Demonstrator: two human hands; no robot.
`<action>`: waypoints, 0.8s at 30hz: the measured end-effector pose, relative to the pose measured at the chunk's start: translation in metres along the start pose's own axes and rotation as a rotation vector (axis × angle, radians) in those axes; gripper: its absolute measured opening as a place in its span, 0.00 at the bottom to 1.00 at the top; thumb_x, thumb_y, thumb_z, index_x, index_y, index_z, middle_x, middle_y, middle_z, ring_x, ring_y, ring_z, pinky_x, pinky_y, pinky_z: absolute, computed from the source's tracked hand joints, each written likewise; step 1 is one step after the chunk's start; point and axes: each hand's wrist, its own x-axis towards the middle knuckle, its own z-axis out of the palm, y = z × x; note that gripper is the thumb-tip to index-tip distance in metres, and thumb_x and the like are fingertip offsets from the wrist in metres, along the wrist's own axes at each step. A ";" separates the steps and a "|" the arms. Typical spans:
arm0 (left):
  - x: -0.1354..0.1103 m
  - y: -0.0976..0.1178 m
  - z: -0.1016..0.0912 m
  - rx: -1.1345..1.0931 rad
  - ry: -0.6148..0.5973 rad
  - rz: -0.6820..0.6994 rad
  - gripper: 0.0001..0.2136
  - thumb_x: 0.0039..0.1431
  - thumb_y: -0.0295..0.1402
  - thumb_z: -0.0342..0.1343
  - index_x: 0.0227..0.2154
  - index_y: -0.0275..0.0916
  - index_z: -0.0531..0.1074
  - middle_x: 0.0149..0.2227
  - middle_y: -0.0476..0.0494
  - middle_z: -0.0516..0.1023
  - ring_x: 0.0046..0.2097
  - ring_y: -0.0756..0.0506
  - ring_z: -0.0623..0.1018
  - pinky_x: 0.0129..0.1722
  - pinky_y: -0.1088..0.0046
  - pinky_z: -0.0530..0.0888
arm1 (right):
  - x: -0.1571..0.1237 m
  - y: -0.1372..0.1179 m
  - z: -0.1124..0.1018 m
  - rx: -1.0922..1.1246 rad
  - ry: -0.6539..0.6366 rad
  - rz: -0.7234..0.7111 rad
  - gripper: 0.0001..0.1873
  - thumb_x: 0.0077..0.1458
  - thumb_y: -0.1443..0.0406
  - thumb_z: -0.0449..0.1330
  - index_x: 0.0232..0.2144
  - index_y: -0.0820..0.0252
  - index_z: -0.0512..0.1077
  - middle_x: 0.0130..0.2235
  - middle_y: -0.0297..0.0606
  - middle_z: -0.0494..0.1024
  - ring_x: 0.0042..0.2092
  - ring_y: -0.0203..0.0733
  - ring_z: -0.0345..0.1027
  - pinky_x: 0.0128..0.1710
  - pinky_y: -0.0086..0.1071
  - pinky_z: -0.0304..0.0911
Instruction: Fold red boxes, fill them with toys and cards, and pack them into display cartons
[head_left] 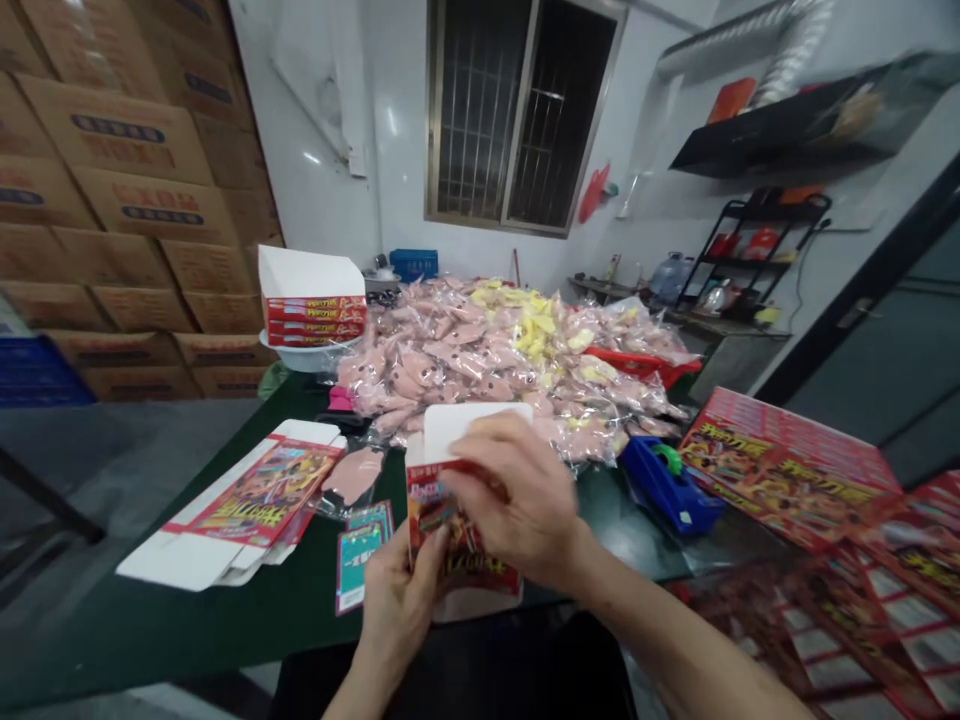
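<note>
Left hand (400,592) grips the box (474,552), six o'clock from the toys (457,352); right hand (523,490) curls at its top, grip unclear. Likely light, creasable card: best held by its edges.

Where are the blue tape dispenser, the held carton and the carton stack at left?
Blue tape dispenser (670,494), head view: its body.
Held carton (480,568), head view: lower printed front.
Carton stack at left (262,492), head view: top carton's printed face.
</note>
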 end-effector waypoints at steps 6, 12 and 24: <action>0.018 -0.042 0.013 -0.025 -0.084 -0.019 0.14 0.55 0.39 0.55 0.37 0.34 0.76 0.33 0.42 0.80 0.33 0.44 0.78 0.30 0.72 0.75 | -0.073 0.035 -0.018 0.024 0.278 0.550 0.12 0.50 0.70 0.60 0.38 0.58 0.64 0.41 0.41 0.70 0.43 0.42 0.68 0.41 0.38 0.67; 0.018 -0.057 0.013 0.050 -0.139 0.093 0.10 0.51 0.35 0.60 0.35 0.37 0.77 0.35 0.43 0.80 0.37 0.43 0.78 0.37 0.69 0.75 | -0.108 0.058 0.002 0.243 0.165 0.655 0.16 0.53 0.69 0.59 0.44 0.56 0.63 0.44 0.41 0.71 0.38 0.36 0.69 0.34 0.29 0.68; 0.015 -0.042 0.010 -0.114 -0.015 0.262 0.30 0.52 0.27 0.60 0.57 0.44 0.57 0.54 0.39 0.70 0.52 0.42 0.74 0.49 0.67 0.74 | -0.099 0.048 -0.008 0.132 -0.043 0.333 0.19 0.56 0.77 0.51 0.47 0.57 0.68 0.44 0.42 0.66 0.47 0.38 0.64 0.45 0.33 0.64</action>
